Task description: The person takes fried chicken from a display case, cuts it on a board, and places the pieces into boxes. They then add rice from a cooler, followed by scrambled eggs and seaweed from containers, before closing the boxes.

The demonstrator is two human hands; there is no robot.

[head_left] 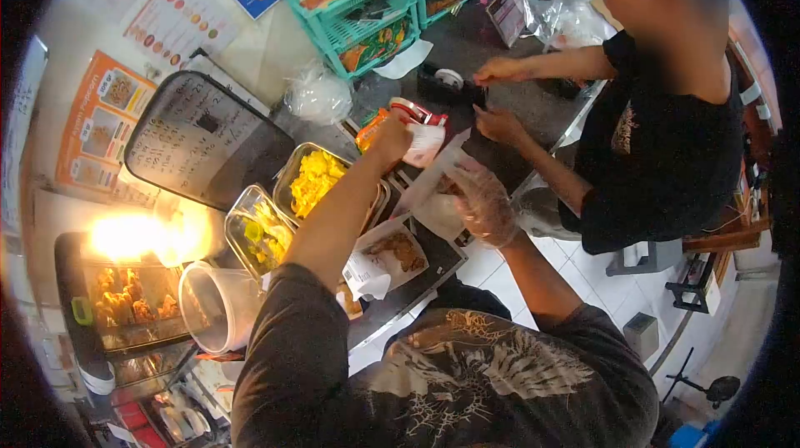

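A red-and-white sachet [421,135] is pinched by the left hand [392,138] above the worktop [500,56]. A white paper wrapper [433,177] is clasped by the gloved right hand [483,206]. Grip clenched on both.

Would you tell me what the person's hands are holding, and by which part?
Left hand grips a white packet by its left edge; what the gloved right hand holds cannot be told.

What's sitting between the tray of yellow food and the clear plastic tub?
In the head view, a tray of green and yellow pieces lies between the yellow food tray and the clear tub.
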